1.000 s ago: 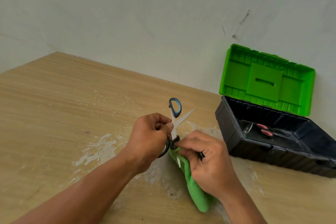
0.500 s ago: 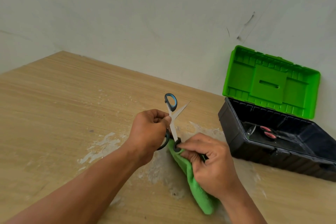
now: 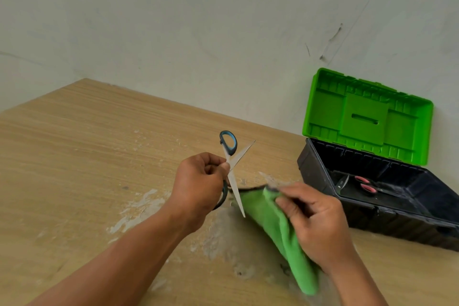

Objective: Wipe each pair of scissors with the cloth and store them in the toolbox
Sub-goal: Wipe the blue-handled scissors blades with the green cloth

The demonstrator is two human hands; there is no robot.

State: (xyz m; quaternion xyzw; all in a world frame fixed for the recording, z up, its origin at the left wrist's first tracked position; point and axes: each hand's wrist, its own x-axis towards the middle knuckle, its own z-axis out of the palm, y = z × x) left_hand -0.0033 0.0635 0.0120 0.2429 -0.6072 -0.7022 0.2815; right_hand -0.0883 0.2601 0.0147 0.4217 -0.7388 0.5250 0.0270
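Observation:
My left hand (image 3: 198,186) grips a pair of blue-and-black-handled scissors (image 3: 234,176) with the blades spread wide; one handle loop points up, one blade points down at the table. My right hand (image 3: 315,221) holds a green cloth (image 3: 275,226) just to the right of the lower blade, a small gap between them. The cloth hangs down onto the wooden table (image 3: 87,156). The toolbox (image 3: 320,181) stands open at the right, black base and green lid (image 3: 367,114) raised against the wall. A red-handled pair of scissors (image 3: 363,185) lies inside it.
White scuffed patches mark the table around and left of my hands. A pale wall rises directly behind the table and the toolbox. The toolbox's front wall is close to my right hand.
My right hand has slid the cloth off the lower blade and moved to the right, away from the scissors. My left hand holds the scissors in nearly the same place.

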